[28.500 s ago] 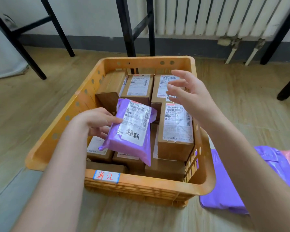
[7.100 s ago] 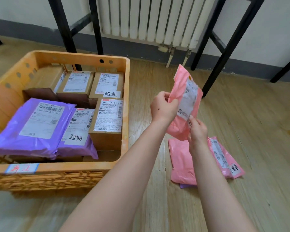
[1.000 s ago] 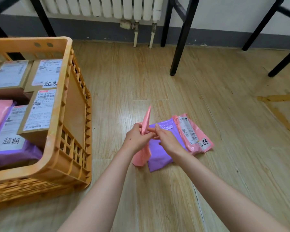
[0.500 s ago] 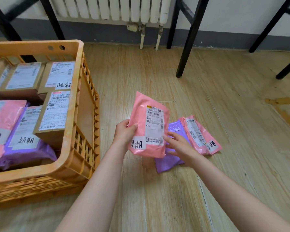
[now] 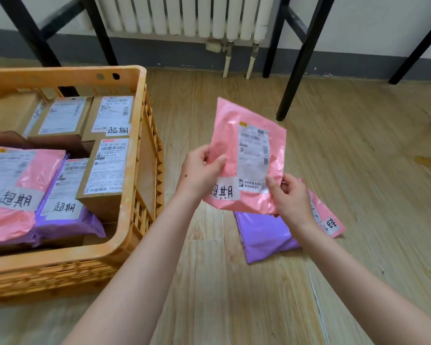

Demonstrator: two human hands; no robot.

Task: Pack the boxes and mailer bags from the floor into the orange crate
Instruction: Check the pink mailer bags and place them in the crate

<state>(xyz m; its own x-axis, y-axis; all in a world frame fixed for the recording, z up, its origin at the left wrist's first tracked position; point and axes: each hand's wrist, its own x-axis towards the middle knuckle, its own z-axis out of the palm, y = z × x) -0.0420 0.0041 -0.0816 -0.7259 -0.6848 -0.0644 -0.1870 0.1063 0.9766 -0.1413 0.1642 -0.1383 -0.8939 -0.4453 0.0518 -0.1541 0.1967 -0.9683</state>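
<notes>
While both hands [image 5: 202, 170] [image 5: 288, 195] are pinching a pink mailer [image 5: 246, 155], the left-side orange crate [image 5: 132, 150] is sitting nearly full; two bags [image 5: 266, 232] are lying right.

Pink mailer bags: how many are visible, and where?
3. First pink bag: gripped by left hand and right hand. Second pink bag: in the orange crate. Third pink bag: on the floor, behind the right hand. More may be hidden.

"超期" label [image 5: 225, 191] on pink mailer [image 5: 249, 135]

pink mailer [image 5: 230, 130]: held upright | orange crate [image 5: 60, 261]: part-filled | purple mailer [image 5: 264, 232]: floor
</notes>
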